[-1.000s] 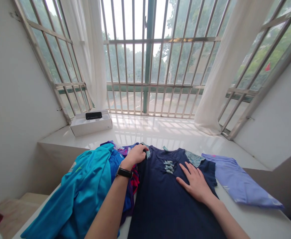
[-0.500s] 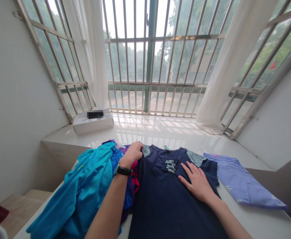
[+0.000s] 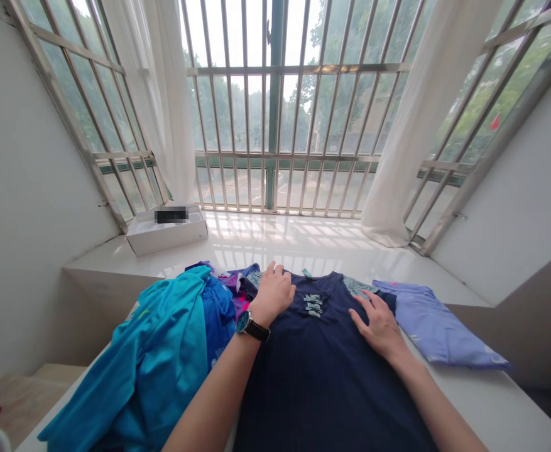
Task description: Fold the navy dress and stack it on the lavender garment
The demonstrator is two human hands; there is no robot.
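Navy shirt [image 3: 327, 376] spread at six o'clock in my view! On the shirt's own dial, my left hand [image 3: 274, 292] lies at eleven, fingers loose, clutching nothing I can see; my right hand [image 3: 382, 323], splayed and ungripping, sits at two. Turquoise garment [image 3: 162, 345] at eight, lavender garment [image 3: 445, 326] at four!

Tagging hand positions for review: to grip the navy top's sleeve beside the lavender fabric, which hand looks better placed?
Probably the right hand: it is close by that sleeve, on the same side of the navy top. The left hand lies farther off, toward the opposite shoulder.
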